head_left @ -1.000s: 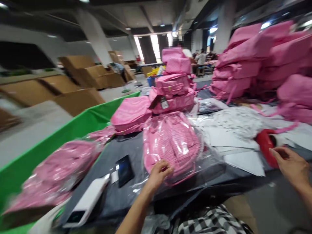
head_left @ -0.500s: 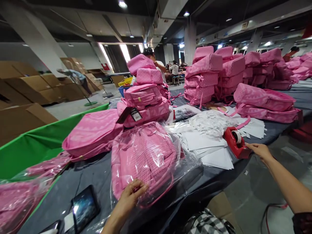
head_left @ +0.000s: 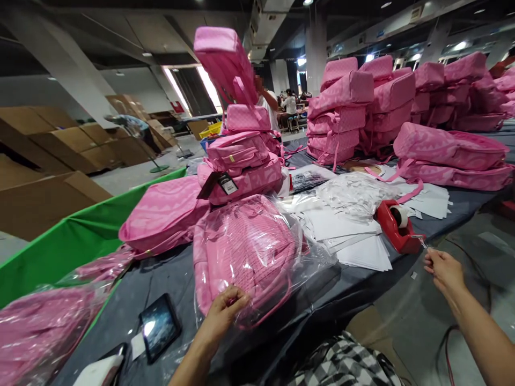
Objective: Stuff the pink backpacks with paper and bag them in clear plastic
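A pink backpack (head_left: 245, 241) lies in a clear plastic bag (head_left: 314, 262) on the dark-covered table, near its front edge. My left hand (head_left: 227, 305) is closed at the near edge of this bag, thumb and fingers pinching the plastic. Off to the right stands a red tape dispenser (head_left: 406, 241) with a white-cored roll. My right hand (head_left: 444, 271), just in front of the dispenser, pinches a short strip of clear tape (head_left: 422, 243) that reaches to the dispenser's cutting edge.
White paper sheets (head_left: 362, 252) lie between bag and dispenser. Pink backpacks are stacked behind (head_left: 241, 177) and to the right (head_left: 338, 112). A phone-like device (head_left: 159, 327) lies at left by a green cloth bin (head_left: 92, 220). A co-worker (head_left: 271, 104) handles a raised backpack (head_left: 223, 59).
My right hand has moved back from the dispenser, drawing out a strip of tape. My left hand stays at the bag. Behind, the co-worker has lifted the top backpack off the stack.
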